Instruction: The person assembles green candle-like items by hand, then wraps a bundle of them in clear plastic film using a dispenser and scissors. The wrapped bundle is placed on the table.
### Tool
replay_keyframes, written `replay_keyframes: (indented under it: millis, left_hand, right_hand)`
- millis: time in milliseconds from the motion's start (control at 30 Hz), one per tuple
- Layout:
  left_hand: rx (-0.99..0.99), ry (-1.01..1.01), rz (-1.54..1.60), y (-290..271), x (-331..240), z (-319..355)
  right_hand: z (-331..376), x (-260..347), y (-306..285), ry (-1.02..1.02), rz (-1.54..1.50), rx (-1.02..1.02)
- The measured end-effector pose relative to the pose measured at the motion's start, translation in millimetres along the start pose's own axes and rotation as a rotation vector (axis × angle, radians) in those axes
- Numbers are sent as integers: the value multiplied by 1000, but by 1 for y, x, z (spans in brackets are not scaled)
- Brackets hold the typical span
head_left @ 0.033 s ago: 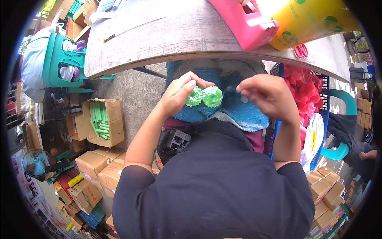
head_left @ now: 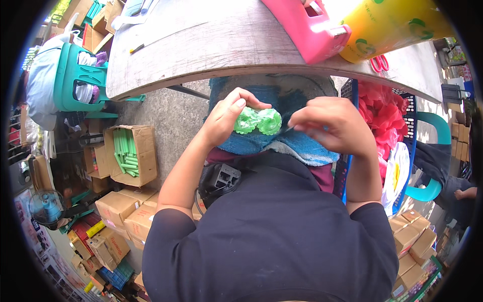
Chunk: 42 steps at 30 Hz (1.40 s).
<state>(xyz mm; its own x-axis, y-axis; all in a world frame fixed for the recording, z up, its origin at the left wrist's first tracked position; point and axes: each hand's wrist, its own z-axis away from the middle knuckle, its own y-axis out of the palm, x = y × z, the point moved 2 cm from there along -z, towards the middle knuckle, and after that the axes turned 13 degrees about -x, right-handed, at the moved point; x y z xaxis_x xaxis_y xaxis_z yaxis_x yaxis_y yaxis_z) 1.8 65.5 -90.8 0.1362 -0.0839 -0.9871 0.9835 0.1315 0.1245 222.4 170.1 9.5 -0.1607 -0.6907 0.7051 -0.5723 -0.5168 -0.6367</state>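
Over my lap, my left hand [head_left: 227, 117] is closed on a shiny light green piece with scalloped edges [head_left: 261, 122], made of two ruffled round lobes side by side. Its exact kind I cannot make out. To the right of it, my right hand [head_left: 336, 126] hovers a little apart, fingers bent together in a pinch. Something small and thin may show at its fingertips, but it is too blurred to name. A blue towel [head_left: 302, 146] covers my lap beneath both hands.
Ahead stands a worn table [head_left: 211, 45] with a pink tape dispenser [head_left: 322, 43], a yellow printed roll [head_left: 382, 30] and red-handled scissors [head_left: 379, 63]. A blue basket [head_left: 410, 143] at right holds red ruffled material [head_left: 380, 110]. At left, a carton [head_left: 146, 151] holds green tubes [head_left: 126, 151].
My right hand has moved slightly left, closer to the green scalloped piece. My left hand stays almost still, holding it.
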Motion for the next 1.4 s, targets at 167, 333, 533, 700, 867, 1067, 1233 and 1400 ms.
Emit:
replay_keyframes:
  millis: [167,333,533,700,867,1067,1233,1400]
  left_hand:
    - [-64,54,-88,3,-7,-4]
    - [-112,62,-60,-1,-2,-3]
    - [-136,192,-131,-7,3,-3]
    - [-74,92,-213,-6,-1,-3]
    - [-15,199,-243,3,-6,0]
    - [47,442,-441,-16,-5,9]
    - [48,229,-182,-22,3,15]
    - [54,202,-281,-7,-13,23]
  right_hand:
    - [-33,0,29,-309,31,160]
    - [-54,-1,50,-376,157,127]
    - [-61,-3,64,-413,366,13]
    - [-66,-8,51,-389,412,17]
    - [-69,-27,56,-141,354,273]
    - [-72,-27,65,102,495,246]
    - [-65,-38,70,290,544,285]
    - [-44,-81,82,377,509,348]
